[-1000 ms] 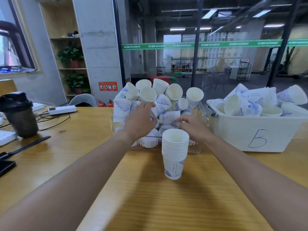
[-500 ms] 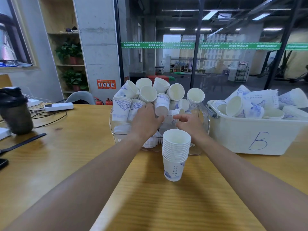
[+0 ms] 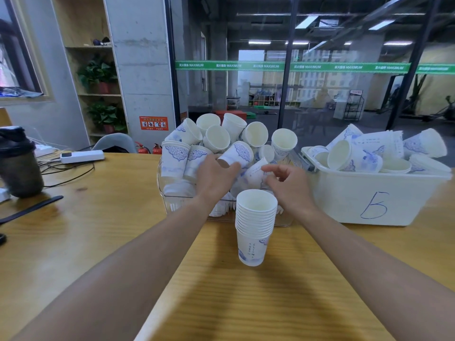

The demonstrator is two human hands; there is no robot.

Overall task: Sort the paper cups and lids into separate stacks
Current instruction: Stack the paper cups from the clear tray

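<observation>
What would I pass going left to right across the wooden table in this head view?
Dark lidded shaker bottle → white power strip → clear bin heaped with paper cups → nested stack of white paper cups → white plastic tub marked "B".

Wooden table [image 3: 283,303]: light grain, fills the lower frame.
Dark shaker bottle [image 3: 18,163]: upright at 9 o'clock, near the table's left edge.
White power strip [image 3: 82,156]: lying flat toward 10 o'clock, black cables [image 3: 71,174] looping just beside it.
Black flat strip [image 3: 32,207]: lying on the table at 9 o'clock, below the bottle.
Grey chair back [image 3: 114,143]: behind the table's far edge, 11 o'clock.
Two red fire extinguishers [image 3: 147,147]: on the floor beside the chair.
Orange safety notice [image 3: 153,123]: on the concrete pillar.
Wooden shelf [image 3: 96,70]: 11 o'clock, holding potted plants [image 3: 98,75].
Green banner strip [image 3: 290,66]: across the glass wall at 12 o'clock.
</observation>
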